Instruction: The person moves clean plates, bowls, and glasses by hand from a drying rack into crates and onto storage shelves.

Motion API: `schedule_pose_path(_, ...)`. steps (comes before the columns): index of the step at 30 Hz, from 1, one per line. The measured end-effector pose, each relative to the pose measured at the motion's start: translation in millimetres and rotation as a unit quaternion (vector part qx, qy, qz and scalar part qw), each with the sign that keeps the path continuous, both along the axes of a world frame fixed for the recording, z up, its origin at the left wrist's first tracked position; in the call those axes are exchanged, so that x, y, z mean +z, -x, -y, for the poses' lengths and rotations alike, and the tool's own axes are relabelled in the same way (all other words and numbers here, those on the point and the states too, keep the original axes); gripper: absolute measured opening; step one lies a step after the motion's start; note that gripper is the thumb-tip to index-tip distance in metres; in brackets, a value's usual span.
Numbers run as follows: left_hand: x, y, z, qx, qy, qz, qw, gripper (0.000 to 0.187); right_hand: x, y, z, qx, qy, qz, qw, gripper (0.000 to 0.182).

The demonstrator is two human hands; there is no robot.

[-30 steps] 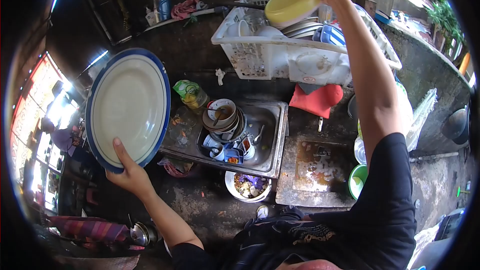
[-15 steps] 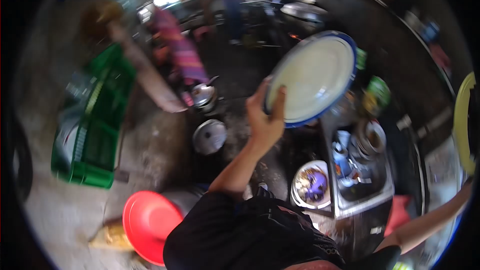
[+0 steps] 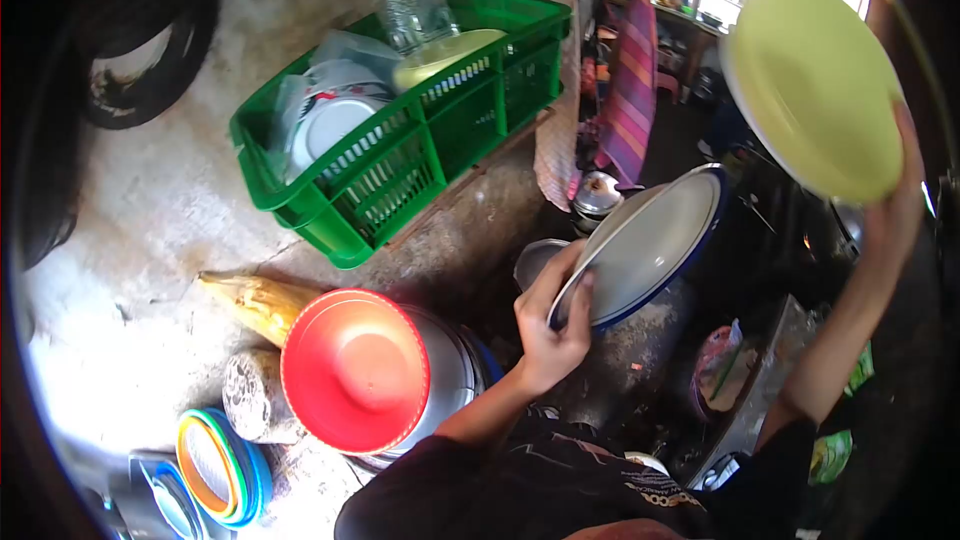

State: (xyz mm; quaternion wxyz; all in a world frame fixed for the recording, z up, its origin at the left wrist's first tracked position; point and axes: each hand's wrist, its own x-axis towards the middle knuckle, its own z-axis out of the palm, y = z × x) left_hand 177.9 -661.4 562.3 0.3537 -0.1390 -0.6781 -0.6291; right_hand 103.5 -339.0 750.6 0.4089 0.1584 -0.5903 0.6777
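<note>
A person stood over a green crate [image 3: 400,130] on the concrete floor, a dish in each hand, in what looked like the carrying stage of clearing washed dishes, with both still to be set down. Left of the crate lay one black tyre [image 3: 140,70]; the crate itself held several pale plates, too overlapped to count, one yellowish dish and some clear glassware. Below the crate sat one corn cob [image 3: 255,302], one log end, one stack of coloured plates [image 3: 220,465] and one red basin [image 3: 355,370] capping a metal pot. Right of the crate and lower, the left hand [image 3: 550,325] gripped the near rim of one blue-rimmed platter [image 3: 650,245], thumb on its face and fingers curled behind, the platter tilted over the floor. Farther right of the crate, the right hand [image 3: 895,195] was raised and closed on the lower edge of one yellow-green plate [image 3: 815,85], held high and nearly upright. Judged from this, the next move called for lowering each dish edge-on into a free gap in the crate, one at a time, without knocking the glassware already there.
</note>
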Motion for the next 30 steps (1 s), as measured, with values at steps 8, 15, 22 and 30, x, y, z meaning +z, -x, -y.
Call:
schedule_pose_path(8, -10, -62, 33, 0.184, 0.022, 0.011, 0.983, 0.022, 25, 224, 206, 0.491, -0.029, 0.082, 0.867, 0.043)
schedule_pose_path(15, 7, -111, 55, 0.379, -0.092, -0.047, 0.920, 0.033, -2, 300, 296, 0.434, -0.035, 0.291, 0.852, 0.019)
schedule_pose_path(22, 31, -130, 125, 0.722, 0.197, -0.109, 0.654, 0.033, -5, 318, 299, 0.224, -0.480, 0.123, 0.839, 0.033)
schedule_pose_path(30, 55, -85, 97, 0.730, 0.282, -0.164, 0.601, 0.047, -1, 243, 289, -0.068, -0.478, -0.099, 0.870, 0.031)
